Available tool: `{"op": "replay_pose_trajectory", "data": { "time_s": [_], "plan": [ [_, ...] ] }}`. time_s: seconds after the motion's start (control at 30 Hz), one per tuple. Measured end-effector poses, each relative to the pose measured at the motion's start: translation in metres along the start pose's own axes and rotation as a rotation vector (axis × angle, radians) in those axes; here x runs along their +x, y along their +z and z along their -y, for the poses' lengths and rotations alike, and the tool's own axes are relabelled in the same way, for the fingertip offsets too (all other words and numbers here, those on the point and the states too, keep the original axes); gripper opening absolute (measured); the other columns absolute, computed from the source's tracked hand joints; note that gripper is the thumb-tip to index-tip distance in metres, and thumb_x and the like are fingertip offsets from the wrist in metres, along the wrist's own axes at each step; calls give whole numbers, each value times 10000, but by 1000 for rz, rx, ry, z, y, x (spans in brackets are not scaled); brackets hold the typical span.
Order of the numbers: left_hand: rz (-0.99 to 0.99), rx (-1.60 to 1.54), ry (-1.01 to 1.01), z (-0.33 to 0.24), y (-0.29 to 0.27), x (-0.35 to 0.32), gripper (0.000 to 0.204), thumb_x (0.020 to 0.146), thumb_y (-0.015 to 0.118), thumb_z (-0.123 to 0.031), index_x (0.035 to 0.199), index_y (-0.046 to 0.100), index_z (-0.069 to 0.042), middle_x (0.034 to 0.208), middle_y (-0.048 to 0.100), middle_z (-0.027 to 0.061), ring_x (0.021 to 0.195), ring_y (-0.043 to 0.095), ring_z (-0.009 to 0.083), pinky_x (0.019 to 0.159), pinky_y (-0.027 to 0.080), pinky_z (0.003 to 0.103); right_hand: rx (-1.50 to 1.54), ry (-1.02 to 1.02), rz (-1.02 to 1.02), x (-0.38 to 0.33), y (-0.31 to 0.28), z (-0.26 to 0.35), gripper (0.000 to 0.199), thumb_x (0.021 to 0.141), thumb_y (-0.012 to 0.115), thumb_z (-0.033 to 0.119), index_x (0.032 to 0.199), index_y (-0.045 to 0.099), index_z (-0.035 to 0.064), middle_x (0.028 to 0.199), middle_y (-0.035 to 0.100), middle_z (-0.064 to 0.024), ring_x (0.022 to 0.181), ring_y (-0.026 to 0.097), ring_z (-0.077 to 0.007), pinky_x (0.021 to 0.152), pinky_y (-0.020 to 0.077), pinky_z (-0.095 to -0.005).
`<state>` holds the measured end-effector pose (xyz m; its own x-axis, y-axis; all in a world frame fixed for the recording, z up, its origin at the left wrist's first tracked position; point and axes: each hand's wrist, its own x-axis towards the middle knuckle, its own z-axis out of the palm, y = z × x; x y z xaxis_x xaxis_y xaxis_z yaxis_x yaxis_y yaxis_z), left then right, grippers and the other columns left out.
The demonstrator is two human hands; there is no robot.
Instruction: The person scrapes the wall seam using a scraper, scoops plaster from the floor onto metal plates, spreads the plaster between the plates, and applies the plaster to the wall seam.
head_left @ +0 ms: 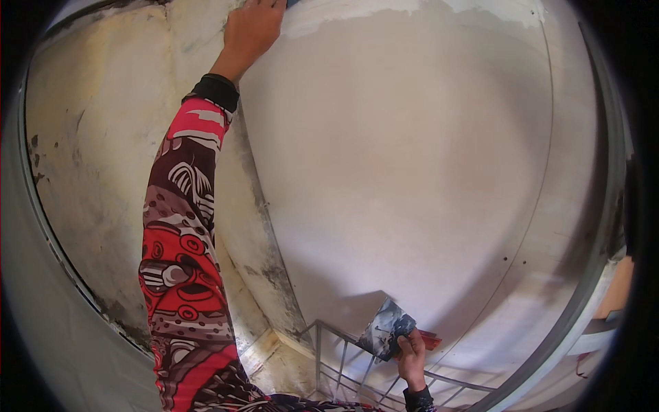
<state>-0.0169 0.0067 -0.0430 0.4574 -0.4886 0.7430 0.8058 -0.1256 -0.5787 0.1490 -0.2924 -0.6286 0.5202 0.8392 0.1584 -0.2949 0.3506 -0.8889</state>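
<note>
My left arm, in a red, brown and white patterned sleeve, reaches up the left side to the top edge. There my left hand point(255, 33) is bent closed, its fingertips partly cut off; a dark bluish sliver of something shows beside them. Low on the right, my right hand point(412, 353) grips a putty knife with a wide flat blade point(386, 329), smeared grey and white, my thumb lying on it. A red handle-like part point(431, 340) sticks out beyond the fingers. Behind both hands is a pale wall board point(405, 158), with uneven white filler point(357, 22) along its top.
A stained, flaking yellowish wall point(103, 158) meets the board at a corner with dark patches. Grey metal rails point(343, 357) run below my right hand. A long grey frame edge point(583, 288) curves down the right. Small screw heads dot the board's right side.
</note>
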Motion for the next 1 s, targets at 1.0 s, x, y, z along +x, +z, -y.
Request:
{"op": "replay_pose_trajectory", "data": {
  "time_s": [1.0],
  "plan": [
    [92, 53, 131, 16, 39, -20, 404, 815, 611, -116, 1218, 617, -102, 1217, 595, -25, 982, 618, 201, 688, 567, 355, 106, 59, -1, 25, -10, 27, 198, 958, 483, 37, 1138, 566, 42, 906, 618, 8, 724, 588, -67, 588, 490, -221]
  ]
}}
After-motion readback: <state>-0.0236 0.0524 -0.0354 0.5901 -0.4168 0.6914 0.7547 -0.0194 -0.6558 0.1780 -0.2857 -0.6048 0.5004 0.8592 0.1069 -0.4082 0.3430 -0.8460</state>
